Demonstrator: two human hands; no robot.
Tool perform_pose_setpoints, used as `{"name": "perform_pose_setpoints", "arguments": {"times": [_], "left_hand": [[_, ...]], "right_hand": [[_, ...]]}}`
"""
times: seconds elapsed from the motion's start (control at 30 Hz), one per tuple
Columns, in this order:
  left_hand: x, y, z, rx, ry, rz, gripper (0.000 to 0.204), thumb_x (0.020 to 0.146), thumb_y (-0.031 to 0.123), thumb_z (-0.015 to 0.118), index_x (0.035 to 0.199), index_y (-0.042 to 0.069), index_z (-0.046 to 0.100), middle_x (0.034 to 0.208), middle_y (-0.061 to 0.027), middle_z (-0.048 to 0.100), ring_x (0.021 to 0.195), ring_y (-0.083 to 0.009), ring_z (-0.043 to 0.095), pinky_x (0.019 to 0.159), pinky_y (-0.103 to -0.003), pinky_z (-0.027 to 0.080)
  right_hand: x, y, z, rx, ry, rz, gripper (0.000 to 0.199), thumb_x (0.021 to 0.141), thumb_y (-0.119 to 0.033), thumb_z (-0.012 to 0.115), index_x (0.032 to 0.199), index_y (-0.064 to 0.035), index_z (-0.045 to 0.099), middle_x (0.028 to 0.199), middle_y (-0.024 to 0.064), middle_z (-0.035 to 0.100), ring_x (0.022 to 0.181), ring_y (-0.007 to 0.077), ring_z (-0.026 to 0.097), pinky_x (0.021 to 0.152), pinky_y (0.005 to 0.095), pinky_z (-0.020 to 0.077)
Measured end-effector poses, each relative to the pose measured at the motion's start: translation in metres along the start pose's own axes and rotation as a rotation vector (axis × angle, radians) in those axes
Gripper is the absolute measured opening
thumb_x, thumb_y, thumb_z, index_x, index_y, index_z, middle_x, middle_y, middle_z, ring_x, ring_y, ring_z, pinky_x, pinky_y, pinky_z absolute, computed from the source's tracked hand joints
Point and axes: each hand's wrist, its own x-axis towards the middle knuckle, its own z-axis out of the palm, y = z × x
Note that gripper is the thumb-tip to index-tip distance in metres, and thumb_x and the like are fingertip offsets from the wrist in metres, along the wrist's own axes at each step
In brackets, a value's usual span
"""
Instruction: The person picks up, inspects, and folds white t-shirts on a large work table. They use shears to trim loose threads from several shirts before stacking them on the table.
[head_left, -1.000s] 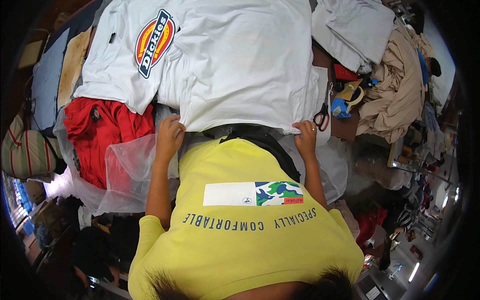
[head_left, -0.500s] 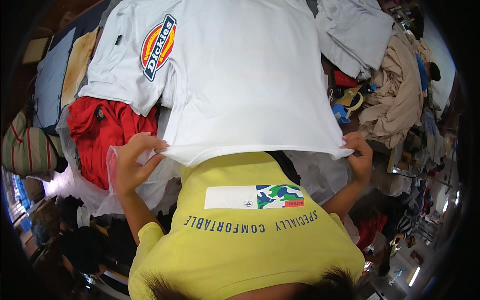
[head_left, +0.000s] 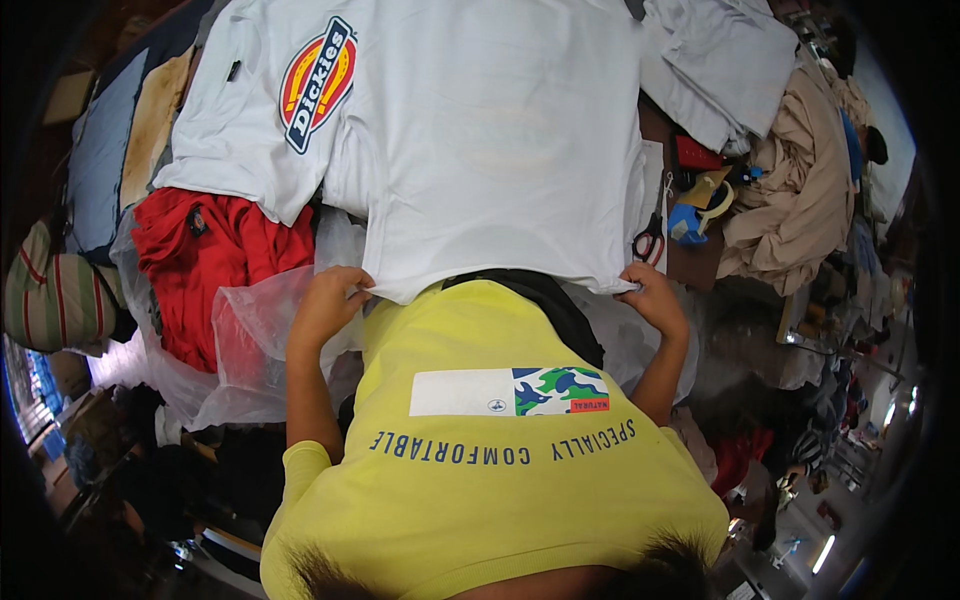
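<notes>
A white T-shirt [head_left: 500, 150] lies spread out before me, its hem toward my body. My left hand [head_left: 330, 300] pinches the hem's left corner. The right corner is gripped between the fingers of my right hand [head_left: 655, 297]. Between the hands the hem hangs in a shallow curve. Left of this shirt is another white T-shirt [head_left: 250, 120] with a red, yellow and dark blue chest print. Under its near edge sits a heap of red garments [head_left: 215, 260] in a clear plastic bag [head_left: 250, 330].
Right of the shirt lie dark-handled scissors [head_left: 649, 240], a tape roll [head_left: 716, 203] and a red box [head_left: 697, 153]. Beyond them are folded white garments [head_left: 715, 70] and a beige cloth pile [head_left: 790, 190]. A person in a striped top [head_left: 60, 295] is at far left.
Both hands have moved inward, closer together, still holding the hem, which has gone slacker and narrower. The scissors at the right have come into sight.
</notes>
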Motion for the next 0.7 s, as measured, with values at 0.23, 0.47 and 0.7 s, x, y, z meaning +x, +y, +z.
{"name": "perform_pose_setpoints", "arguments": {"times": [0.23,0.47,0.7], "left_hand": [[0.01,-0.012,0.007,0.015,-0.045,0.017,0.017,0.066,0.002,0.065,0.082,0.0,0.063,0.081,-0.0136,0.064,0.081,-0.0306,0.059,0.072,-0.037,0.046],[0.014,-0.019,0.017,0.04,-0.065,-0.025,0.017,0.064,0.002,0.066,0.081,0.0,0.062,0.081,-0.0141,0.062,0.08,-0.0303,0.059,0.071,-0.036,0.046],[0.021,-0.011,0.012,0.072,-0.129,-0.009,0.018,0.062,0.0,0.067,0.078,0.0,0.059,0.079,-0.013,0.06,0.077,-0.0292,0.058,0.069,-0.036,0.045]], "right_hand": [[0.003,0.011,0.014,-0.053,-0.014,-0.01,0.018,0.061,-0.002,0.068,0.076,-0.001,0.06,0.078,0.0102,0.057,0.078,0.0273,0.054,0.073,0.0327,0.0407],[0.005,0.03,0.032,-0.057,0.055,-0.046,0.014,0.063,-0.001,0.064,0.076,-0.0029,0.061,0.078,0.011,0.058,0.081,0.0294,0.053,0.074,0.0345,0.0413],[0.0,0.04,0.044,-0.03,0.138,-0.099,0.014,0.064,-0.001,0.062,0.078,-0.0041,0.061,0.081,0.0097,0.059,0.083,0.0296,0.052,0.074,0.0345,0.0415]]}}
